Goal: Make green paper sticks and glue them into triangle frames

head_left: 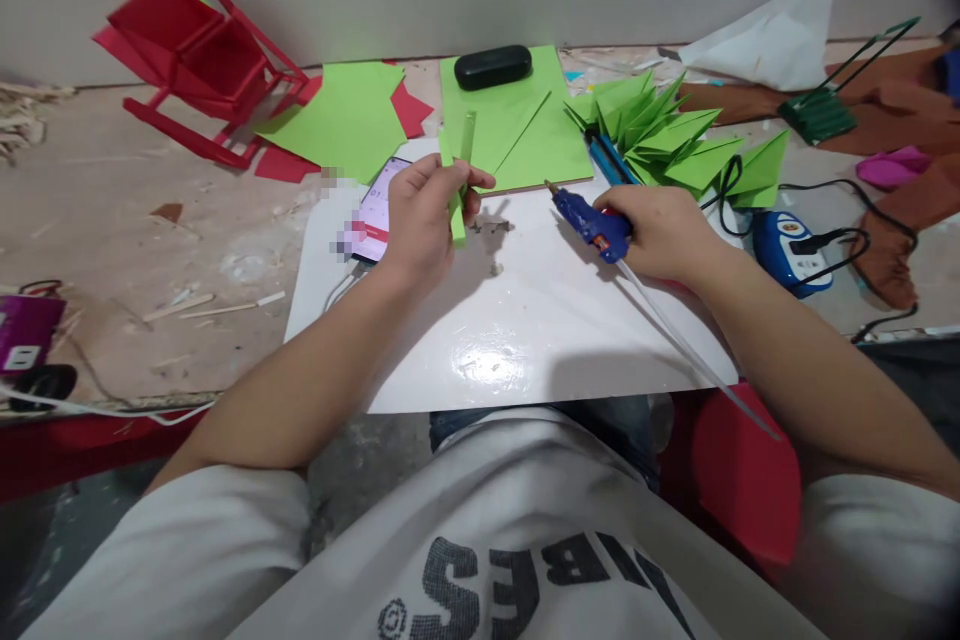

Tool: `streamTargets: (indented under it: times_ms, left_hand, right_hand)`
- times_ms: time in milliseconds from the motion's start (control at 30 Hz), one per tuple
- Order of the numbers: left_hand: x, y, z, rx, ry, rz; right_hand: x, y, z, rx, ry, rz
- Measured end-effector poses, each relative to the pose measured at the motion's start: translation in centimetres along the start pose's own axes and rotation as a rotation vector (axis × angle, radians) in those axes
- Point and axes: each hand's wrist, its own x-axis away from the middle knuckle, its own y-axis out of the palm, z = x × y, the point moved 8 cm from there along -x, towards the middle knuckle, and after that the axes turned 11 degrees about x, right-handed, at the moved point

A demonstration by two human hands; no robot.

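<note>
My left hand (426, 215) is closed around a folded green paper strip (460, 175) that stands upright above a glossy white board (517, 320). My right hand (660, 230) grips a blue hot glue gun (589, 220), its nozzle pointing left towards the strip, a hand's width away. A long clear glue stick (690, 350) trails from the gun's back over the board. Small glue blobs (495, 268) lie on the board between my hands.
Green paper sheets (517, 120) with a black case (493, 66) lie behind, a phone (379, 210) under my left hand. Folded green cones (675, 135) pile at right, by a blue device (780, 250) with black cable. A red paper chair (202, 65) stands far left.
</note>
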Motion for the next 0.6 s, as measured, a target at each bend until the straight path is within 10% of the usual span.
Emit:
streamTargets:
  times_ms: [600]
  left_hand:
    - [1.6,1.3,-1.2,-0.033,-0.005,-0.115]
  right_hand:
    - [0.6,-1.0,1.0,0.34,-0.179,-0.195]
